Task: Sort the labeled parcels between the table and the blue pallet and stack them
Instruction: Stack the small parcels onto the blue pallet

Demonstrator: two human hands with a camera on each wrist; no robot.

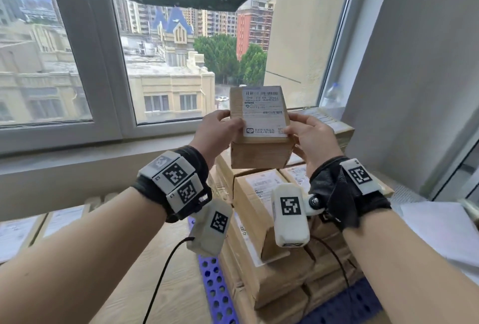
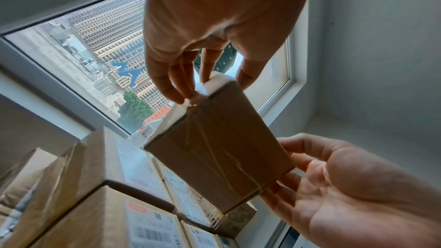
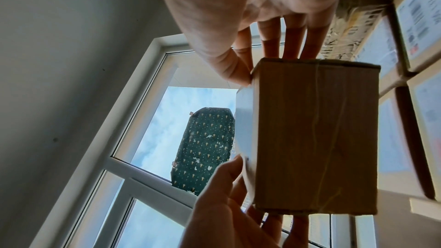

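Cardboard parcel [image 1: 260, 127] between both hands' fingers [image 1: 298, 129]

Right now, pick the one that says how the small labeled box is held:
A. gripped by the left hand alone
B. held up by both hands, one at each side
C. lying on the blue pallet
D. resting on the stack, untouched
B: the left hand and right hand grip opposite sides of the box, raised above the stack of parcels.

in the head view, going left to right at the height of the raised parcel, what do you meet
window frame post → left hand → held parcel → right hand → plastic bottle on the sill → grey wall
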